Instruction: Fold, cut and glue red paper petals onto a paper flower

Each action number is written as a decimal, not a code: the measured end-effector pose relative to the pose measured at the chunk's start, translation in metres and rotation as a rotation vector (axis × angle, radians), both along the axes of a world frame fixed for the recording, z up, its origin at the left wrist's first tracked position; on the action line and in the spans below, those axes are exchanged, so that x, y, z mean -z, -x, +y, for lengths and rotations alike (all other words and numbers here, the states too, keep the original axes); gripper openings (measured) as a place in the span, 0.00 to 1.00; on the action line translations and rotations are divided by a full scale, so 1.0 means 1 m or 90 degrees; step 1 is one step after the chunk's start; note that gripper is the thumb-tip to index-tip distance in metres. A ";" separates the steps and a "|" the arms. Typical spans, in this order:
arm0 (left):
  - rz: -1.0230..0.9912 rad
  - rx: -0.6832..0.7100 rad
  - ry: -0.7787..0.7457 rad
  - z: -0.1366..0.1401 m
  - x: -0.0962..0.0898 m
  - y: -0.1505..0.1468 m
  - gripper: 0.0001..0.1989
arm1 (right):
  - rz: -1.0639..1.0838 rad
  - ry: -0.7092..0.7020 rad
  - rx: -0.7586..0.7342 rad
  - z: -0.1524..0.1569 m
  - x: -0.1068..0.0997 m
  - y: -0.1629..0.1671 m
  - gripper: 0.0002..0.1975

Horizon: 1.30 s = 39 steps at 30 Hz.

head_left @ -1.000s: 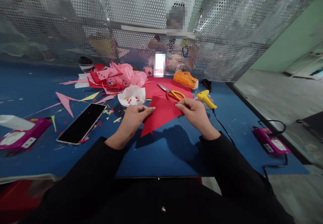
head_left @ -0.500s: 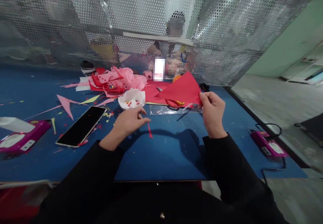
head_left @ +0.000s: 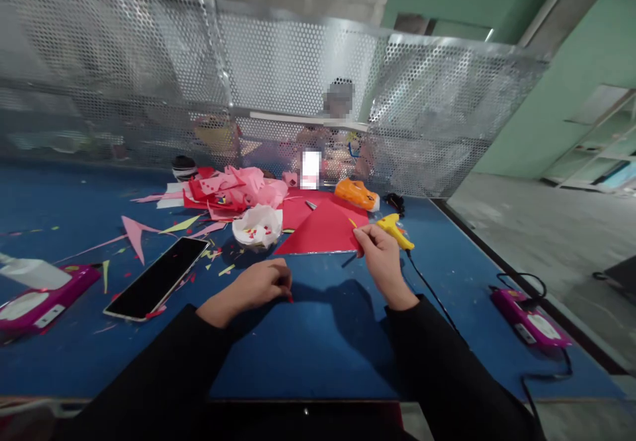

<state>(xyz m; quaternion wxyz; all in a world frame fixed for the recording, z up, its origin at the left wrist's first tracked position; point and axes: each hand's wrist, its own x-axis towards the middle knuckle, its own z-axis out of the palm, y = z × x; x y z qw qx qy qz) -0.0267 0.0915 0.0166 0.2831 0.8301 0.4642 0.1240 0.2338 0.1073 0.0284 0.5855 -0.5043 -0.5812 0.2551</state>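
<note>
Red sheet (head_left: 320,234) lowered, left hand (head_left: 259,281) curled at red strip (head_left: 291,299), right hand (head_left: 383,255) near-closed, both holds uncertain

red sheet (head_left: 322,232): matt paper | phone (head_left: 158,277): glossy, smooth | partition (head_left: 293,50): shiny perforated metal

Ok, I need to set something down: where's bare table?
Bare patches lie between the glue gun and right purple box, and along the front edge between the sleeves. Crowded: left of the red paper, with phone, paper bowl and scraps.
</note>
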 end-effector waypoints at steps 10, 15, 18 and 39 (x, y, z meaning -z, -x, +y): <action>0.053 -0.201 -0.168 -0.002 0.000 0.018 0.15 | -0.005 -0.001 0.001 0.003 0.006 -0.003 0.14; 0.105 -0.277 -0.155 -0.010 -0.003 0.025 0.15 | -0.003 0.010 0.009 0.006 0.010 -0.009 0.12; 0.154 -0.264 -0.142 -0.017 0.001 0.012 0.13 | -0.010 0.004 0.003 0.004 0.009 -0.008 0.12; 0.277 -0.174 -0.232 -0.017 0.008 -0.009 0.09 | -0.064 -0.018 0.002 -0.002 0.007 -0.002 0.12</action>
